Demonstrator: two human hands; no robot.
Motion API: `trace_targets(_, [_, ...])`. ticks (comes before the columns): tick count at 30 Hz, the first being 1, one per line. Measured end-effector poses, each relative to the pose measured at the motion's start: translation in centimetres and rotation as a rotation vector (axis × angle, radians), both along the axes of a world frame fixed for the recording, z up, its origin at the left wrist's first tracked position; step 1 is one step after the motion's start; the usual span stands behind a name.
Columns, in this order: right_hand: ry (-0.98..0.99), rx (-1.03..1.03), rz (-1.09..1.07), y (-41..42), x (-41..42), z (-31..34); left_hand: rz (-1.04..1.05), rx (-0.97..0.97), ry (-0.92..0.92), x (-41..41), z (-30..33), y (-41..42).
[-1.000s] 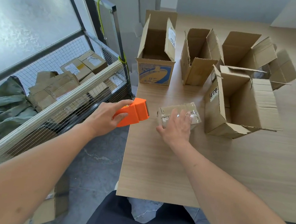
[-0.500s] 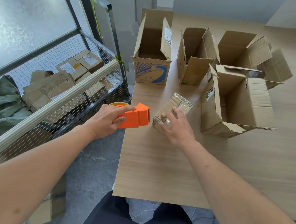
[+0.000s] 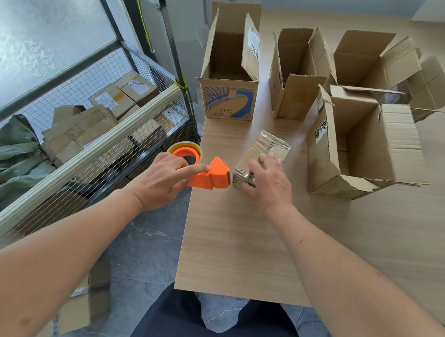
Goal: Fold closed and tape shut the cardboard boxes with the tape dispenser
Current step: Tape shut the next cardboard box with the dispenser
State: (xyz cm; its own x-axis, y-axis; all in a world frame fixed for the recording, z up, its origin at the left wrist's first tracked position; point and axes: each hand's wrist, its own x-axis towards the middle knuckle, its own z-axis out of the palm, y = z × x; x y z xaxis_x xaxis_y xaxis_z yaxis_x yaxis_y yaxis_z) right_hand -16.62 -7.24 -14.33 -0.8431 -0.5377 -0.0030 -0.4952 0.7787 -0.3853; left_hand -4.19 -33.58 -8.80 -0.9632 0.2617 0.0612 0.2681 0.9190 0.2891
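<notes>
A small closed cardboard box [image 3: 260,155] wrapped in shiny tape lies on the wooden table [image 3: 237,248]. My right hand [image 3: 269,180] grips its near end, fingers curled over the top. An orange tape dispenser [image 3: 213,177] with its tape roll [image 3: 187,152] is held in my left hand [image 3: 164,180], index finger stretched along its top. The dispenser's front edge sits against the near left corner of the small box. Several open boxes stand behind: one with a blue print [image 3: 227,100], a plain one [image 3: 295,94], and a large one [image 3: 362,151] with flaps spread.
A wire cage cart [image 3: 100,123] left of the table holds several taped boxes [image 3: 118,100] and a green sack [image 3: 3,158]. Another open box [image 3: 376,60] stands at the back right. A flattened carton [image 3: 85,308] lies on the grey floor below.
The small box has been turned so its long side points away from me. My left hand brought the dispenser rightward until its front meets the box's near corner.
</notes>
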Motion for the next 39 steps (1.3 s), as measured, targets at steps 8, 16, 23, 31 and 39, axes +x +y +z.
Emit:
trace_targets(8, [-0.362,0.040,0.270,0.8,-2.2,2.5,-0.099,-0.131,0.161,0.3,-0.2,1.1])
trace_targets(16, [-0.648,-0.527,-0.059,0.4,-1.7,5.4,-0.154,-0.218,0.269,0.5,0.1,1.4])
trace_targets(23, [-0.872,-0.606,-0.043,-0.6,-0.8,6.6,-0.180,-0.274,0.315,0.5,0.0,1.5])
trace_targets(31, [-0.837,-0.731,-0.053,-0.3,-0.3,6.1,-0.128,-0.293,0.352,0.4,-0.7,1.4])
trace_targets(39, [-0.690,-0.743,-0.065,-0.1,-0.5,6.6,-0.034,-0.235,0.355,0.0,-0.4,2.1])
